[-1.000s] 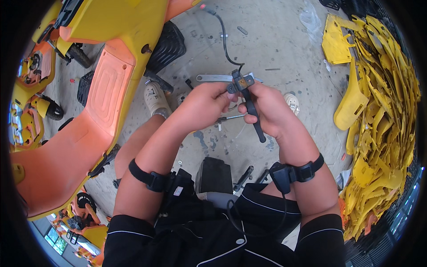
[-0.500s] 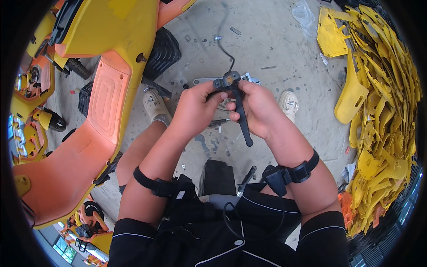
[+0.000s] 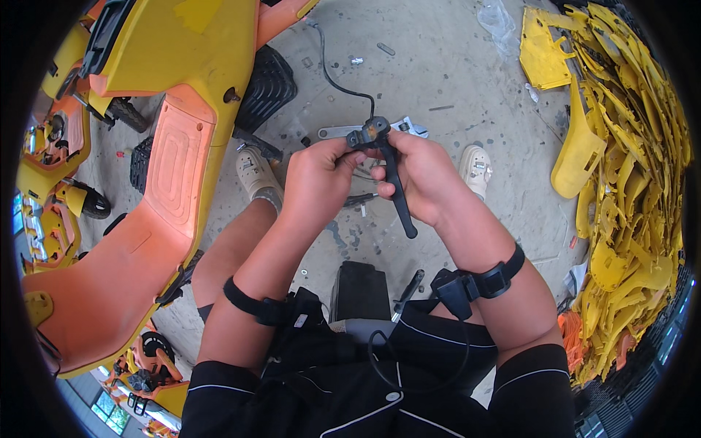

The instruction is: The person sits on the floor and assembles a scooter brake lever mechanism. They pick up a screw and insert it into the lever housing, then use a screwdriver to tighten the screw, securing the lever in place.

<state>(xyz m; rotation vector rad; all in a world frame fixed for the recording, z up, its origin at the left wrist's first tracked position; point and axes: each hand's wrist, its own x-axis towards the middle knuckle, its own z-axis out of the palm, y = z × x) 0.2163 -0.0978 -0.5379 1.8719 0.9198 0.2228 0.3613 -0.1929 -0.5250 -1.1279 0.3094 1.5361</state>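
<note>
Between my hands, out in front of me over the floor, is a black brake lever (image 3: 395,191) with its clamp end up and its long blade slanting down to the right. My left hand (image 3: 321,175) pinches at the clamp end from the left, its thumb and index finger close together. My right hand (image 3: 420,175) is closed round the upper part of the lever from the right. A black cable (image 3: 333,82) runs from the clamp up and to the left, with a small connector at its far end. Part of the clamp is hidden by my fingers.
A yellow and orange scooter body (image 3: 175,146) stands close on my left. Stacked yellow plastic panels (image 3: 628,182) rise at the right. An adjustable wrench (image 3: 334,132) lies on the floor behind the lever. A clear plastic bag (image 3: 498,25) lies at the far right.
The cable has swung to the left, and its connector end has come into clear view. My hands and the lever have hardly moved.
</note>
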